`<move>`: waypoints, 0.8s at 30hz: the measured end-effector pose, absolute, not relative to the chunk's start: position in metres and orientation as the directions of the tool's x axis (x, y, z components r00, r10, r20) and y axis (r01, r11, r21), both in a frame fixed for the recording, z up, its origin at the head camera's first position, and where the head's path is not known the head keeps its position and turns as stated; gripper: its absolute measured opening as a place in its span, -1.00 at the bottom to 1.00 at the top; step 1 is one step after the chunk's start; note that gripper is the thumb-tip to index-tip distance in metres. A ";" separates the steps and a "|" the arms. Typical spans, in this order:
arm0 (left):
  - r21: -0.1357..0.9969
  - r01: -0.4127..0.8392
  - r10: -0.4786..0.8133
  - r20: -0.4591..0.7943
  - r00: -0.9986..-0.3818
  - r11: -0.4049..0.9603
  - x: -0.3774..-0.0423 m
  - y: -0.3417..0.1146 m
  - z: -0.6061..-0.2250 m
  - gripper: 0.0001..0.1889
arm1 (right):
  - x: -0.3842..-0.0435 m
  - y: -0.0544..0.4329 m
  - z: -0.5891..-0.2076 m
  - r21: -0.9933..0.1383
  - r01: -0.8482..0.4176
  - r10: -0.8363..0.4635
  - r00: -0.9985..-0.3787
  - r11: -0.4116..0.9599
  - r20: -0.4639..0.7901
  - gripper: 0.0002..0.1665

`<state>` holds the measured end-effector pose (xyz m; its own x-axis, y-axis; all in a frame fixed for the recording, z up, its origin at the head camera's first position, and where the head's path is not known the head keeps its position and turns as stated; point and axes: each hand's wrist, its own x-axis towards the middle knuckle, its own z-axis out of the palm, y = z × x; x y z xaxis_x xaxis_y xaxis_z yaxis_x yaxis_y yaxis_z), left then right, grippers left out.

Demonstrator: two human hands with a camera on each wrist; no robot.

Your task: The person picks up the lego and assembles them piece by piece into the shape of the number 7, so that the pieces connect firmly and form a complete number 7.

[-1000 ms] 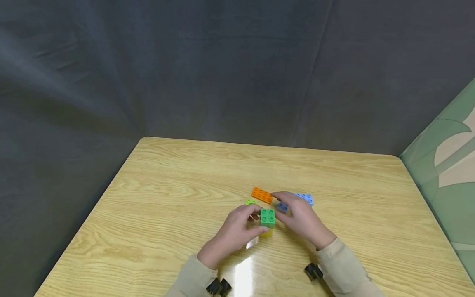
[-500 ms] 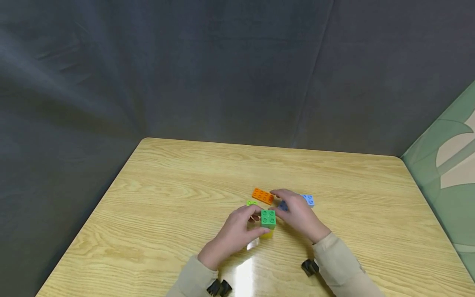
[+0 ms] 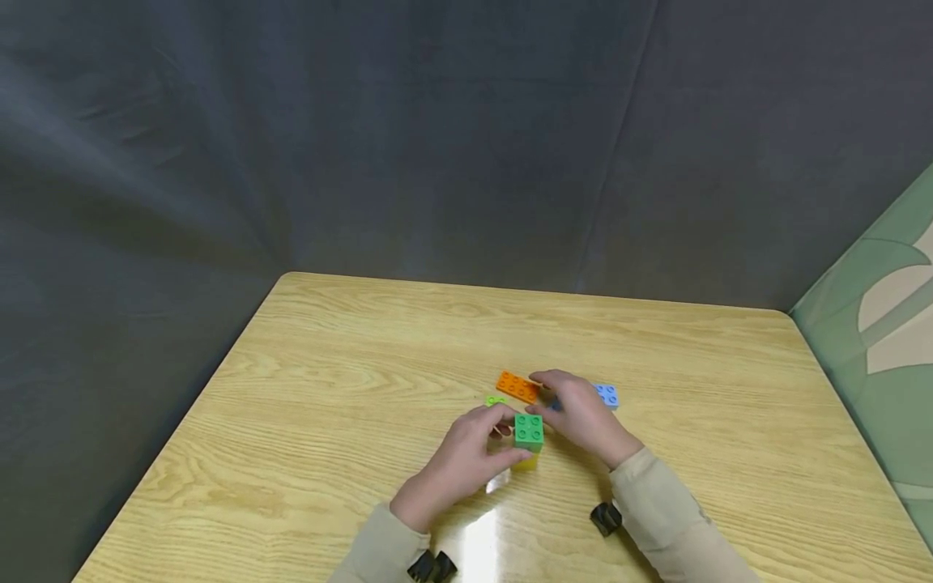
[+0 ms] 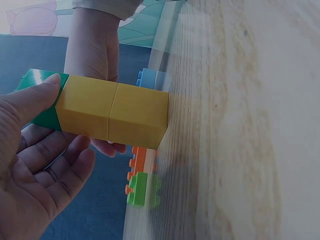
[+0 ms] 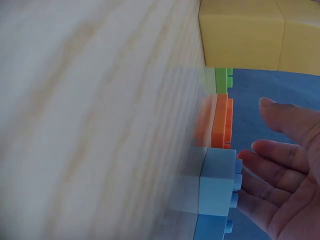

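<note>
A stack of toy building bricks stands upright on the table, with a green brick on top of two yellow bricks. My left hand holds the stack near its top, thumb on the green brick and index finger at the far side. The other left fingers hang loosely below. My right hand hovers just over a light blue brick and a darker blue brick, its fingers relaxed and nothing gripped. In the head view it partly hides them. Its fingertips are close to an orange brick.
A lime green brick lies behind my left fingers, close to the orange one. The wooden table ends at a dark curtain at the back. Black wrist-worn pieces sit under the cuffs.
My right hand has shifted slightly left, away from the green brick's side and over the blue bricks. My left hand stays on the stack.
</note>
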<state>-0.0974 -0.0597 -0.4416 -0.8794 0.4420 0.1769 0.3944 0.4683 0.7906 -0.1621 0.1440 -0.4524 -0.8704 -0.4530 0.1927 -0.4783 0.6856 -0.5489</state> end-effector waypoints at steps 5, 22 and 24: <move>0.788 0.389 0.441 0.168 -0.881 0.476 -0.097 -0.060 -0.443 -0.63 | -0.165 0.142 -0.453 -0.543 -0.471 -0.465 -0.871 0.695 0.160 -0.45; 0.787 0.388 0.440 0.168 -0.882 0.479 -0.097 -0.060 -0.442 -0.64 | -0.174 0.138 -0.453 -0.509 -0.428 -0.459 -0.885 0.747 0.070 -0.47; 0.788 0.388 0.442 0.167 -0.882 0.478 -0.097 -0.060 -0.442 -0.64 | -0.175 0.138 -0.453 -0.508 -0.421 -0.455 -0.888 0.751 0.062 -0.47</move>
